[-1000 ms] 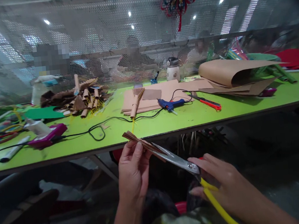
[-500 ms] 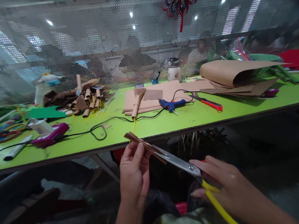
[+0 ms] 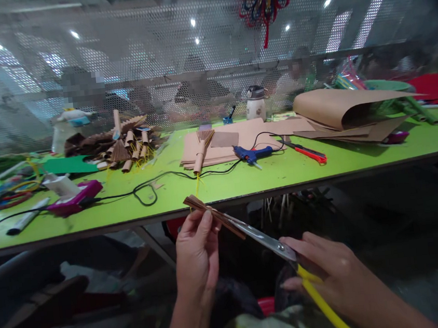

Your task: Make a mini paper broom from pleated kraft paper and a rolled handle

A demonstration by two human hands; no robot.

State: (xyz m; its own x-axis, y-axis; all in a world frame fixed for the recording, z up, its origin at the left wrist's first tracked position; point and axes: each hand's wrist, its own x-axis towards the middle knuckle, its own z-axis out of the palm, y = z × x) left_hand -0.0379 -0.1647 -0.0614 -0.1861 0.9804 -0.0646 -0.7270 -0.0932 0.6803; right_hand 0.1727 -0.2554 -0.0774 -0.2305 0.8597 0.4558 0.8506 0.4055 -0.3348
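My left hand [image 3: 197, 252] pinches a folded, pleated strip of brown paper [image 3: 204, 210] below the front edge of the green table [image 3: 244, 182]. My right hand [image 3: 328, 272] grips yellow-handled scissors [image 3: 266, 242]. Their metal blades lie along the strip's right end and look nearly closed on it. Both hands hover over my lap, in front of the table.
On the table lie a blue glue gun [image 3: 251, 154] with a black cord, a red-handled cutter [image 3: 307, 152], stacked brown paper sheets [image 3: 220, 143], a curled kraft sheet [image 3: 338, 104], a pile of paper rolls and fans [image 3: 122, 140] and a pink device [image 3: 75, 195]. Behind stands a perforated screen with people beyond it.
The hands, strip and scissors have barely shifted; the scissors blades have slid slightly along the strip. The view has dropped a little.
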